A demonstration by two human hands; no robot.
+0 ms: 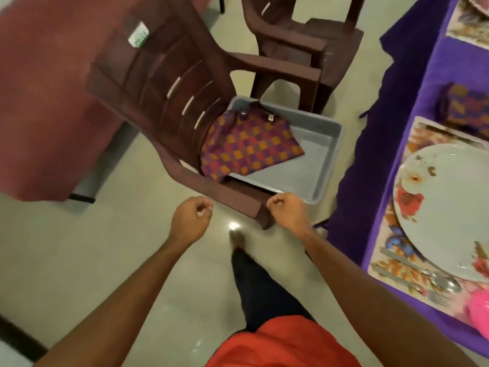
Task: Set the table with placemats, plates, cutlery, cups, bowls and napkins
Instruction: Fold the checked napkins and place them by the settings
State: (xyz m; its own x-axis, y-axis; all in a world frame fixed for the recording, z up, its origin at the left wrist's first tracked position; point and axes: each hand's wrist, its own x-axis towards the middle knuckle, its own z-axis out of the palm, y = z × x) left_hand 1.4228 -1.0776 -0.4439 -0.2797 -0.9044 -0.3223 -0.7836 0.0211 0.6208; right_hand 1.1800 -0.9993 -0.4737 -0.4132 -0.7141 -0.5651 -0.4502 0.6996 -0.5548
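A checked purple, red and orange napkin point(251, 144) lies folded in a grey tray point(321, 165) on the seat of a brown plastic chair point(169, 83). My left hand point(191, 219) and my right hand point(287, 211) hover in front of the chair's near armrest, fingers curled, holding nothing. On the purple-clothed table point(412, 107) at the right lies a floral placemat point(394, 229) with a white flowered plate point(444, 207), a spoon point(444, 283) and a fork point(434, 298). A second checked napkin point(465, 107) lies beyond the plate.
A second brown chair point(304, 43) stands behind the first. A maroon cloth point(53, 102) hangs at the left. Something pink point(479, 311) sits at the table's near right edge. Another placemat point(468, 25) lies at the far right. Bare tiled floor point(105, 247) spreads below my hands.
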